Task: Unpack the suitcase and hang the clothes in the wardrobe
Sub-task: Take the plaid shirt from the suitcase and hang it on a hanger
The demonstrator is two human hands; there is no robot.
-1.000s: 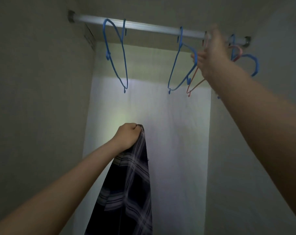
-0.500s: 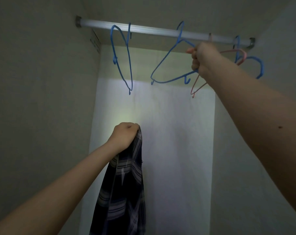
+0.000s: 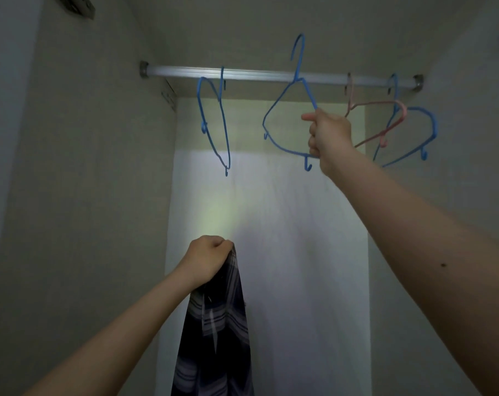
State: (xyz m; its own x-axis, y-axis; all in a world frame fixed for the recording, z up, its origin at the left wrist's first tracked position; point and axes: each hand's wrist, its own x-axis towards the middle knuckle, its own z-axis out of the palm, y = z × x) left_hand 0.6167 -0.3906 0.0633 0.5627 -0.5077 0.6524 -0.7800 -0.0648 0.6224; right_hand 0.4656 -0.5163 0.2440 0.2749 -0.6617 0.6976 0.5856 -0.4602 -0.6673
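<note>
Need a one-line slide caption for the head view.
Right hand holds a blue hanger lifted clear of the wardrobe rail while the left hand grips a dark plaid garment.

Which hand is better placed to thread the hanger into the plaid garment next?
Right. The right hand already grips the blue hanger, its hook lifted above the rail; the left hand is occupied holding the plaid garment.

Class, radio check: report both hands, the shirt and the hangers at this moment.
Left hand grips plaid shirt, hanging low. Right hand holds blue hanger, hook above the rail. Three hangers on rail; nothing blocking.
</note>
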